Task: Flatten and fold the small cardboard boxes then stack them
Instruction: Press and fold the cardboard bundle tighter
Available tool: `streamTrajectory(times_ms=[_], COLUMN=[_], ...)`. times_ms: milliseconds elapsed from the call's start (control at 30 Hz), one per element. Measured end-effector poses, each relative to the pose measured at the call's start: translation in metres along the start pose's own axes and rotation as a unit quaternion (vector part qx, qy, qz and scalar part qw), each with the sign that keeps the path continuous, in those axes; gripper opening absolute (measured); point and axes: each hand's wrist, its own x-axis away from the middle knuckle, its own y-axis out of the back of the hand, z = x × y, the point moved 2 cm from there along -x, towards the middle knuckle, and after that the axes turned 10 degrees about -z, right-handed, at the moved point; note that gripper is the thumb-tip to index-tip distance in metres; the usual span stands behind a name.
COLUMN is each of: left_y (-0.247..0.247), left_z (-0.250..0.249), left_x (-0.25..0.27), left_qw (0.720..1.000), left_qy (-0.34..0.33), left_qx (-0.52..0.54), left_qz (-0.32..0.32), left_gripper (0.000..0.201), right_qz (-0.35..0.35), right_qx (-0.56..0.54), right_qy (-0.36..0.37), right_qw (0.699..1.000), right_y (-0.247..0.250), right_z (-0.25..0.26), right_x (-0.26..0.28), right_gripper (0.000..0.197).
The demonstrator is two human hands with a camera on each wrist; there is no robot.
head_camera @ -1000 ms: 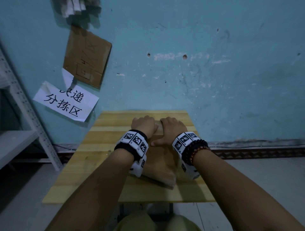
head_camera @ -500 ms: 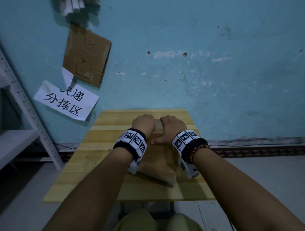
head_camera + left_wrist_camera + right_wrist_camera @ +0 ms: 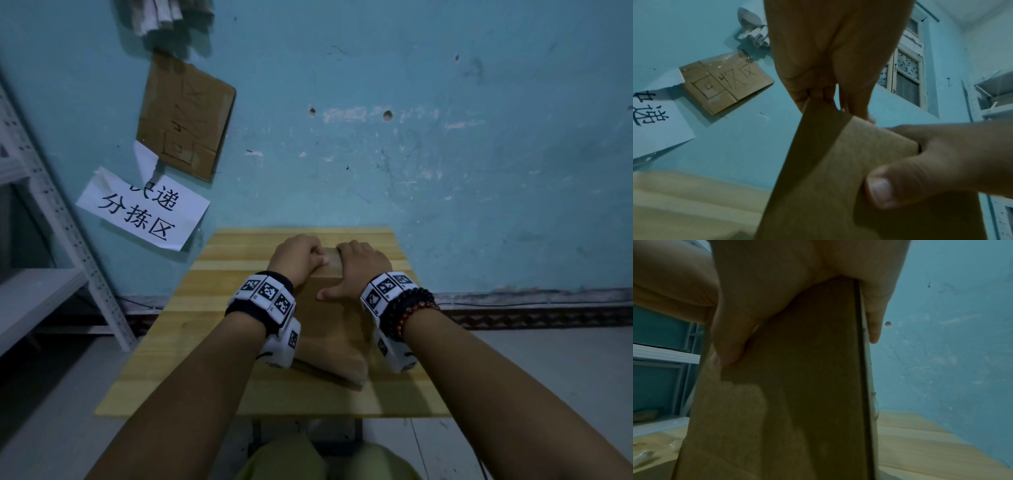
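Risk at this stage centres on the table (image 3: pixel 219 346), the largest support in use: the cardboard box (image 3: pixel 329 329) lies on its wooden top between the two forearms, with its near corner close to the front edge, so a strong pull toward the body would probably slide it off. The box is partly collapsed, not fully flat; its far end sits under both hands, and the panels toward the near end look bowed. Uneven pressure from the two sides would likely set a crooked crease, or let the stiff board spring back open once the grip loosens. The left hand (image 3: pixel 297 257) has its fingers curled over the far end of the box, and the left wrist view shows them pinching the upper edge of a panel. The right hand (image 3: pixel 359 267) grips the same end, thumb pressed on the top face and fingers wrapped over the side edge, as the right wrist view confirms. A thumb caught inside the fold line is a further hazard if the panel closes fast. No stack of finished boxes is visible, so the stacking step appears not yet begun. As for contents, no opening of the box faces any camera, and whether anything is inside cannot be told. A metal shelf (image 3: pixel 37 291) stands at the left; what it holds is too dim to tell.
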Motion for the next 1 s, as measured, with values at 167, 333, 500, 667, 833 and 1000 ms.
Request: streamTrajectory(times_ms=[167,333,500,667,833,1000], left_y=[0.011,0.008,-0.001,-0.003,-0.005,-0.004], left_z=[0.000,0.006,0.004,0.007,0.007,0.007], left_x=[-0.007,-0.013,-0.013,-0.012,-0.005,-0.004], left_qw=[0.994,0.996,0.998,0.998,0.998,0.998], left_qy=[-0.028,-0.018,-0.017,-0.036,-0.040,-0.025], left_qx=[-0.014,0.031,0.040,0.038,0.038,0.050], left_qz=[0.105,0.086,0.046,0.038,-0.008,-0.008], left_gripper=[0.031,0.028,0.013,0.038,0.039,0.041], right_qz=[-0.001,-0.001,-0.003,-0.009,-0.010,-0.008], right_qx=[0.003,0.007,0.010,0.008,0.007,0.010], right_qy=[0.000,0.003,0.000,0.002,0.001,0.003], right_qw=[1.000,1.000,1.000,1.000,1.000,1.000], right_y=[0.000,0.000,0.000,-0.001,-0.001,0.000], right_z=[-0.001,0.000,0.000,0.001,0.001,0.001], right_x=[-0.001,-0.001,-0.001,-0.002,-0.001,0.000], right_gripper=[0.099,0.099,0.098,0.096,0.096,0.098])
